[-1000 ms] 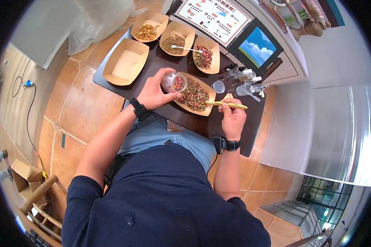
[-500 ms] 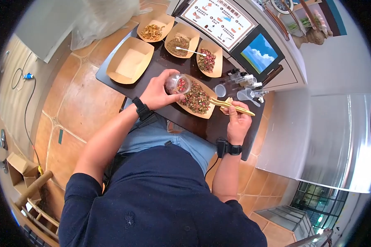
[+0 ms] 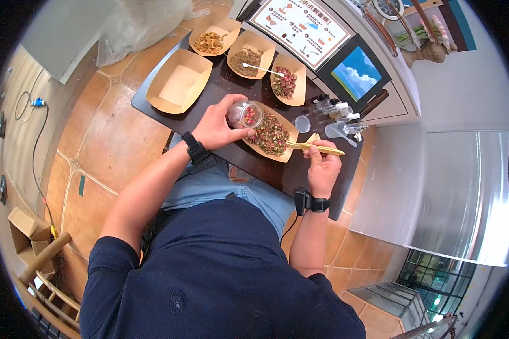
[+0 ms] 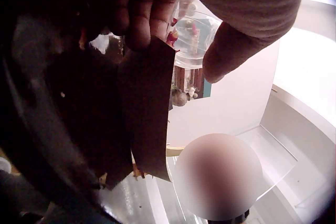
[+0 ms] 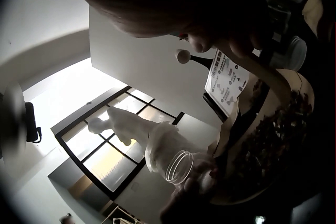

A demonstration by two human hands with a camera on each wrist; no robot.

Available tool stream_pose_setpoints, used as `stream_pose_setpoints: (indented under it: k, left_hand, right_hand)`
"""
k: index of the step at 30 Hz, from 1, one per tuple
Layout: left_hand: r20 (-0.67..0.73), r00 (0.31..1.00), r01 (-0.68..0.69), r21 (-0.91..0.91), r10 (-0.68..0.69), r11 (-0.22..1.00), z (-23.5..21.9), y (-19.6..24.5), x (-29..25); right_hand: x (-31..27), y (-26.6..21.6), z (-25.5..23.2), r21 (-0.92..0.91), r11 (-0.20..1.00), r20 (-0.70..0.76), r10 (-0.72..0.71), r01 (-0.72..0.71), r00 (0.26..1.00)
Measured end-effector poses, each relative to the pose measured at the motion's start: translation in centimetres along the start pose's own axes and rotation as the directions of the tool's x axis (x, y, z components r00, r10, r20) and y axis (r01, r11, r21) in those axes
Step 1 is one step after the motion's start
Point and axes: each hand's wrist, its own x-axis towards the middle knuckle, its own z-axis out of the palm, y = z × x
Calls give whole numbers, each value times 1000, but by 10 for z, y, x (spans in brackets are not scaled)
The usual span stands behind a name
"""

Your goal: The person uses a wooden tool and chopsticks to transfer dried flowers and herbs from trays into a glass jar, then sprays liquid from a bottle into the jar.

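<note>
The left hand (image 3: 216, 125) is gripping the jar (image 3: 242, 115), thumb and fingers curling round it, and it is keeping that hold just as it was half a second ago; red bits are showing inside. The right hand (image 3: 324, 169) is pinching the tool (image 3: 327, 149), which is now slanting less steeply than a moment before, the hand sitting slightly further left. The tool's tip is reaching the right edge of the mix (image 3: 270, 137) in the near tray (image 3: 292, 132). The jar is standing over that tray's left end; whether they are touching, I can't tell. Just beyond, the lid (image 3: 302, 124) is lying on the table (image 3: 288, 178), with the bottles (image 3: 338, 111) standing near. Farther back, a white stick (image 3: 260, 69) is spanning two trays (image 3: 265, 46), all staying put.
</note>
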Motion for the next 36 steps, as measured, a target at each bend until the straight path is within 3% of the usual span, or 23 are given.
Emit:
stream_pose_setpoints:
  k: [12,21,36]
  left_hand:
    - [1,1000,-12,14,12,1000,-1,-1,1]
    - [4,1000,10,-6,-10,1000,-1,0,0]
    - [-13,1000,-9,10,9,1000,0,1,0]
  right_hand:
    - [-1,8,9,-142,990,-25,-28,24,999]
    - [-1,-7,4,-30,999,-53,10,-12,999]
    - [9,-51,10,176,973,-28,-148,150,989]
